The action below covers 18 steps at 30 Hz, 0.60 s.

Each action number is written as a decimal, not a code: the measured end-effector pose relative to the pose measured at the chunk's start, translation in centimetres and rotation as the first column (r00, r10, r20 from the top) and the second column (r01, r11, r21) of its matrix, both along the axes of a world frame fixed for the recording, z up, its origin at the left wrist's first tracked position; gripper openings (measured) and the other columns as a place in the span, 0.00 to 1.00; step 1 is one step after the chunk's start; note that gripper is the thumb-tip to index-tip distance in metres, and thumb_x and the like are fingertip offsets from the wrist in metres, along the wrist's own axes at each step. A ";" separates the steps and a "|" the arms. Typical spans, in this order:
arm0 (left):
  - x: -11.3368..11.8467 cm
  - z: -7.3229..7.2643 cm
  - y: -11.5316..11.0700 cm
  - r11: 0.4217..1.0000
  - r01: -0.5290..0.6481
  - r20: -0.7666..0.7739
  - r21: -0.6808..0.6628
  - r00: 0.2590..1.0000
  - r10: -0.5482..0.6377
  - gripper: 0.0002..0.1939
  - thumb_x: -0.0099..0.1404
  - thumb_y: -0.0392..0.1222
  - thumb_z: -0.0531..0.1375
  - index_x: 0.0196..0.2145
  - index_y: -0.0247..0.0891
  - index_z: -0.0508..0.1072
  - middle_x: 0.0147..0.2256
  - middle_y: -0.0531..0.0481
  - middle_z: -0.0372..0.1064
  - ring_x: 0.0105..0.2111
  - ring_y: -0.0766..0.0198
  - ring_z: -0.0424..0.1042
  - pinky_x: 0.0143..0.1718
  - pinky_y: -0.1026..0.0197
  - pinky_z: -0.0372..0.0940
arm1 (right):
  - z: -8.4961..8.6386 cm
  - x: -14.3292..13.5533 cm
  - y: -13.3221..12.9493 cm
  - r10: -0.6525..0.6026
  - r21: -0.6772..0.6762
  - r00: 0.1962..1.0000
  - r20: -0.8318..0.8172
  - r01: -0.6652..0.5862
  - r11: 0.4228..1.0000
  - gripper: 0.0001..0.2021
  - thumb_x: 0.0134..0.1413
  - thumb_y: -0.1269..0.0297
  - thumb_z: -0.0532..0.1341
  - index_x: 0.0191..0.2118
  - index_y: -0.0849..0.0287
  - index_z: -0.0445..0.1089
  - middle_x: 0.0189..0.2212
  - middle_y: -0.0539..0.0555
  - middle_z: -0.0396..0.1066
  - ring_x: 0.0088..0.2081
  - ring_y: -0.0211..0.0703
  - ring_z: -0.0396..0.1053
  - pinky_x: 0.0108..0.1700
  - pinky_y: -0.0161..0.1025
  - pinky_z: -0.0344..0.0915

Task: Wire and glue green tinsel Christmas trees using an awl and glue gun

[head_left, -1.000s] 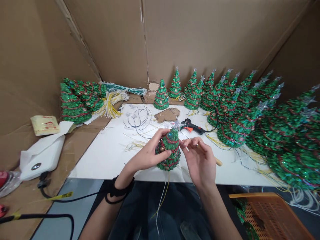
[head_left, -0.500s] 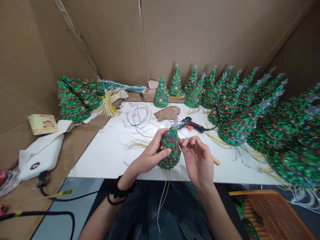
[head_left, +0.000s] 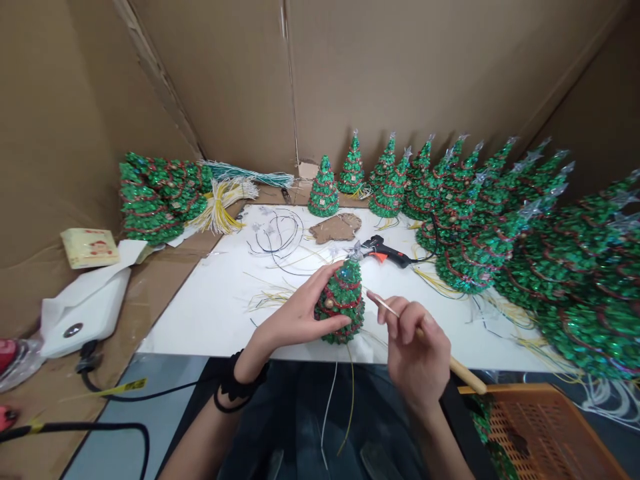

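Observation:
My left hand (head_left: 295,313) is wrapped round the left side of a small green Christmas tree (head_left: 345,293), which stands upright at the table's front edge. The tree carries red garland, a gold bead and a clear star on top. A white and a yellow wire (head_left: 351,400) hang below it over my lap. My right hand (head_left: 417,353) is closed on an awl-like tool (head_left: 469,376) with a wooden handle and a thin metal shaft. That shaft points left towards the tree, apart from it. Its exact tip shape is too small to tell.
A black glue gun (head_left: 385,252) lies behind the tree, beside a cardboard scrap (head_left: 335,228). Several finished-looking trees (head_left: 480,253) crowd the right side. Loose wires (head_left: 277,233) and a wire bundle (head_left: 220,203) are to the left. An orange basket (head_left: 555,427) sits at lower right.
My right hand has drawn back from the tree, down and to the right, and its fingers have curled round the tool. The tree has turned slightly in my left hand.

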<state>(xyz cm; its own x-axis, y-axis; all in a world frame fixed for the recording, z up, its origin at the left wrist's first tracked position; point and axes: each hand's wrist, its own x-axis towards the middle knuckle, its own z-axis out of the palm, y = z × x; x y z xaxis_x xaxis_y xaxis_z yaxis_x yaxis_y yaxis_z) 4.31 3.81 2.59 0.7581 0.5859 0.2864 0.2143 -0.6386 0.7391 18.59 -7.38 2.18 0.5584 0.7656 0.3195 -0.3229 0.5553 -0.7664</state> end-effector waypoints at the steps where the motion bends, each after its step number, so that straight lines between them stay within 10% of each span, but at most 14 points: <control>1: 0.0 -0.1 0.0 1.000 -0.013 -0.007 -0.004 1.000 0.013 0.40 0.58 0.50 0.64 0.65 0.43 0.54 0.60 0.38 0.61 0.59 0.46 0.63 0.59 0.43 0.60 | -0.1 0.0 -0.3 -0.005 0.020 0.998 0.065 0.004 1.000 0.19 0.59 0.57 0.53 0.18 0.55 0.59 0.18 0.46 0.54 0.27 0.41 0.57 0.55 0.56 0.58; 18: 3.2 2.1 1.0 0.992 -0.036 0.044 -0.117 0.998 0.042 0.38 0.59 0.51 0.65 0.64 0.44 0.56 0.61 0.44 0.62 0.59 0.51 0.64 0.60 0.47 0.59 | 0.4 2.7 1.1 -0.015 -0.017 0.953 0.302 0.021 1.000 0.19 0.63 0.62 0.52 0.20 0.56 0.60 0.19 0.47 0.56 0.27 0.40 0.58 0.48 0.49 0.65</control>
